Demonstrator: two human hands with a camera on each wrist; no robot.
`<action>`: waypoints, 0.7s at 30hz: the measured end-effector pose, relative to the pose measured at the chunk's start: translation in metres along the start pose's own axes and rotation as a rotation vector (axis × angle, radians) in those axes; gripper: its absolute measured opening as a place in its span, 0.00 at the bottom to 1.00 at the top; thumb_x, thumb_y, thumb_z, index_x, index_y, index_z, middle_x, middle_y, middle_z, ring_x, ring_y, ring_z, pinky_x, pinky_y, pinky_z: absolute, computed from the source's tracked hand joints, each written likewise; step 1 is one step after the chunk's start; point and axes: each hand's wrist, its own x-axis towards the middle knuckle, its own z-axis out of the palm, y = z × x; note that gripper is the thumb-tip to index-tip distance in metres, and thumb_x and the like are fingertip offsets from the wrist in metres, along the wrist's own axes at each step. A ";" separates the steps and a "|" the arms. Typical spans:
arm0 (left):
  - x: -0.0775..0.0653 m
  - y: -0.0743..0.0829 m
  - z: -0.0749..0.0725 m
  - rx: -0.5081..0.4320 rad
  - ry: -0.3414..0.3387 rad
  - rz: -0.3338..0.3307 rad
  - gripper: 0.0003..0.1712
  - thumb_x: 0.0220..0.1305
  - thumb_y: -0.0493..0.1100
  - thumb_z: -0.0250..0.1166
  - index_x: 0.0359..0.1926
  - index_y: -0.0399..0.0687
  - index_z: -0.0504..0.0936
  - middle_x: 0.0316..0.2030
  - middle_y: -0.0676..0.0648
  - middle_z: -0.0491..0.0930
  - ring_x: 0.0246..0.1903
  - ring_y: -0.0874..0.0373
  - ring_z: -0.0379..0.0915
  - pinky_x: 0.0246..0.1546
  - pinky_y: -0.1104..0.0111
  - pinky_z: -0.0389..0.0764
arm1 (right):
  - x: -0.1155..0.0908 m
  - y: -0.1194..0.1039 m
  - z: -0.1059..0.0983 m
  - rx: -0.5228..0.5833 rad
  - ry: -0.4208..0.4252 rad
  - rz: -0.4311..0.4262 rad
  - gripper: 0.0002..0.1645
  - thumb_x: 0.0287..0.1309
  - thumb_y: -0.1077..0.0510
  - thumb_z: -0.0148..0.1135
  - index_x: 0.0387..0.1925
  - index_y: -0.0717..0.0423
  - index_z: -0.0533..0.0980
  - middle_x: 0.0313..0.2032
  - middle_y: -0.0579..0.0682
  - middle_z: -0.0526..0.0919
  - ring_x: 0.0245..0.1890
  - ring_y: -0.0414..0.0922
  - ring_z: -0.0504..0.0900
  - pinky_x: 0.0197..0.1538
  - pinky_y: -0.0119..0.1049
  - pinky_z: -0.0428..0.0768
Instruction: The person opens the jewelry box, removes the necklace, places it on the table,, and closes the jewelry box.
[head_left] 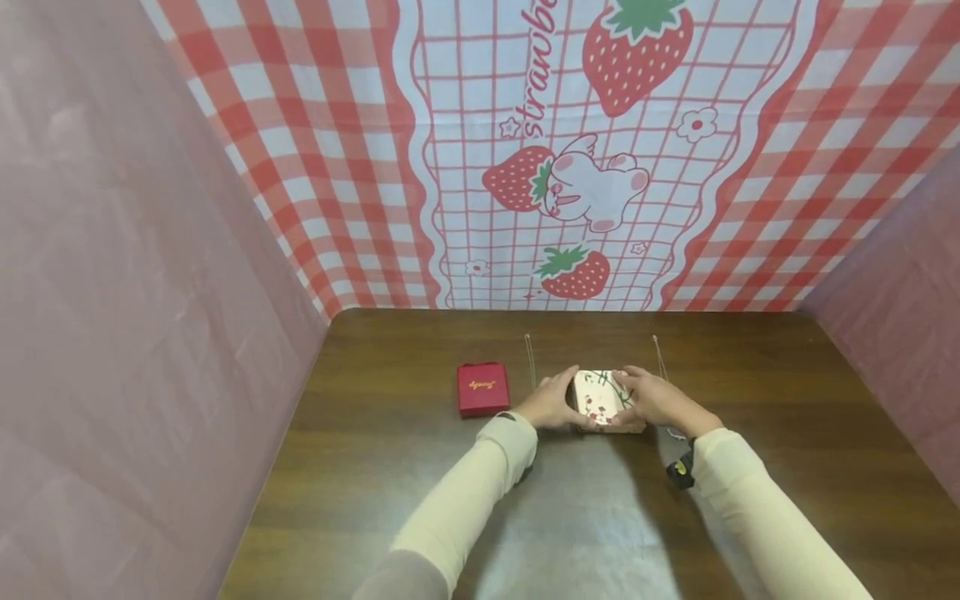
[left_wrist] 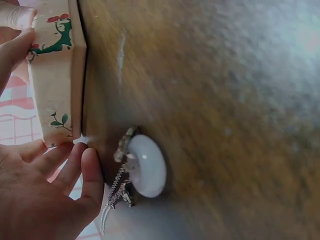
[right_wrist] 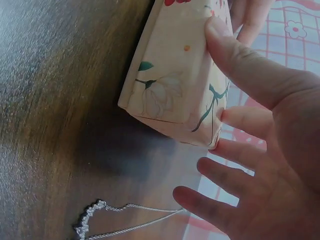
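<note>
A cream floral box (head_left: 597, 390) stands on the table with both hands on it. My left hand (head_left: 551, 404) grips its left end, with fingertips against the end face in the left wrist view and the thumb along the near side. At the opposite end, my right hand (head_left: 656, 400) holds the box, its thumb (right_wrist: 242, 62) pressing an edge while the lower fingers spread off the corner. A silver necklace with a white oval pendant (left_wrist: 150, 167) lies by the left hand. Beside the right hand lies another silver necklace (right_wrist: 90, 217) with a sparkling pendant.
Left of the hands sits a red jewelry box (head_left: 482, 390) with gold lettering. The brown wooden table (head_left: 360, 500) ends at a strawberry-patterned cloth (head_left: 480, 275) behind. Pinkish cloth walls (head_left: 112, 333) stand at both sides.
</note>
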 end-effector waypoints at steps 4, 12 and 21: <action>0.000 -0.001 -0.001 -0.003 -0.003 0.005 0.62 0.45 0.57 0.78 0.76 0.52 0.53 0.73 0.50 0.61 0.70 0.50 0.59 0.70 0.59 0.64 | 0.002 0.001 0.001 0.008 -0.025 0.037 0.53 0.45 0.46 0.75 0.67 0.69 0.63 0.65 0.76 0.62 0.59 0.74 0.69 0.60 0.64 0.70; 0.003 -0.001 -0.005 0.010 -0.036 0.009 0.62 0.49 0.59 0.75 0.77 0.54 0.48 0.75 0.52 0.55 0.73 0.50 0.55 0.72 0.58 0.58 | 0.009 0.001 -0.004 0.003 -0.081 0.080 0.55 0.47 0.44 0.74 0.68 0.68 0.61 0.67 0.77 0.58 0.61 0.75 0.66 0.60 0.65 0.69; 0.006 -0.003 -0.005 -0.035 -0.037 -0.022 0.61 0.49 0.58 0.75 0.77 0.56 0.48 0.76 0.55 0.53 0.73 0.50 0.53 0.73 0.58 0.58 | 0.014 -0.001 -0.006 0.006 -0.094 0.089 0.54 0.47 0.46 0.74 0.68 0.70 0.61 0.67 0.77 0.58 0.63 0.75 0.64 0.62 0.66 0.67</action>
